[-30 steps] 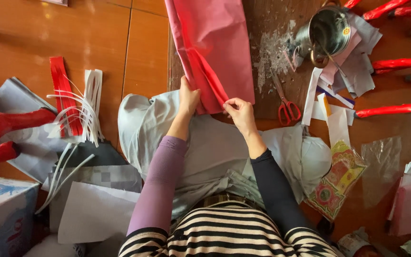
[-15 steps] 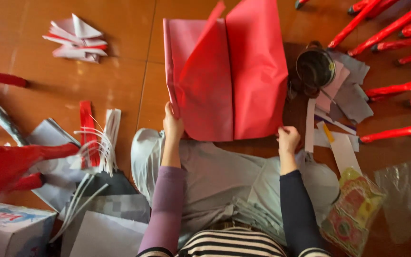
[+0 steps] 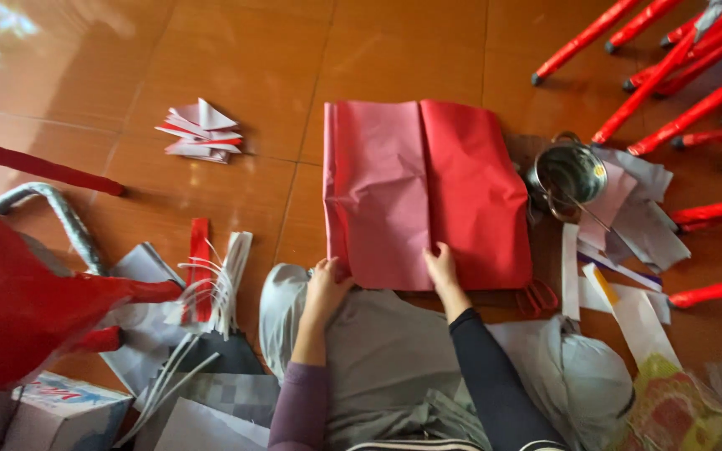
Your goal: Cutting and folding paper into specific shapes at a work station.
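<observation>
Scissors (image 3: 536, 297) half hidden under red paper (image 3: 428, 192).

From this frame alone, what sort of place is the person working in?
Probably a home or small workshop floor used for paper craft: a tiled floor, a red paper sheet under both hands, red-wrapped sticks, and a metal pot.
</observation>
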